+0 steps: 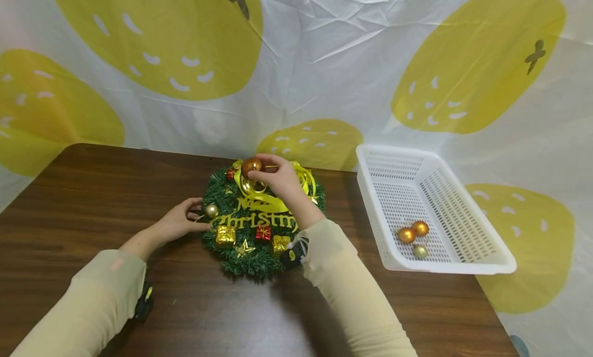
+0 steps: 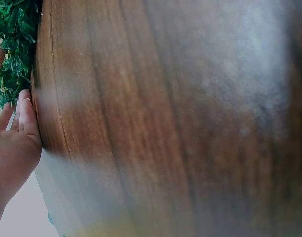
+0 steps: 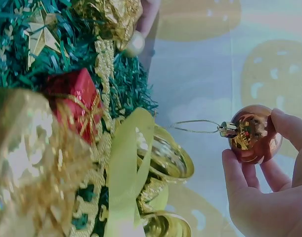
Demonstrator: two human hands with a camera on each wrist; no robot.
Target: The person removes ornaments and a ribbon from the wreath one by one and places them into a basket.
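A green Christmas wreath [image 1: 250,267] lies on the table, bearing gold lettering, small gift boxes, stars, gold bells [image 3: 173,155] and a yellow ribbon [image 3: 131,168]. My right hand [image 1: 284,179] pinches a shiny orange-copper bauble [image 3: 254,134] between thumb and fingertips, above the wreath's far part. The bauble's gold hanging loop [image 3: 195,123] sticks out toward the wreath in the right wrist view. At the wreath's left edge, my left hand [image 1: 173,223] touches the greenery with loosely bent fingers. Beside those fingers sits a small pale gold bauble [image 1: 211,210]. The left wrist view cuts off part of that hand.
To the right stands a white perforated plastic basket [image 1: 456,267]. Inside it lie two orange baubles [image 1: 406,235] and a pale gold glittery one [image 1: 420,250]. A hanging cloth with yellow fruit prints [image 1: 319,79] borders the brown wooden table [image 1: 116,187] at the back.
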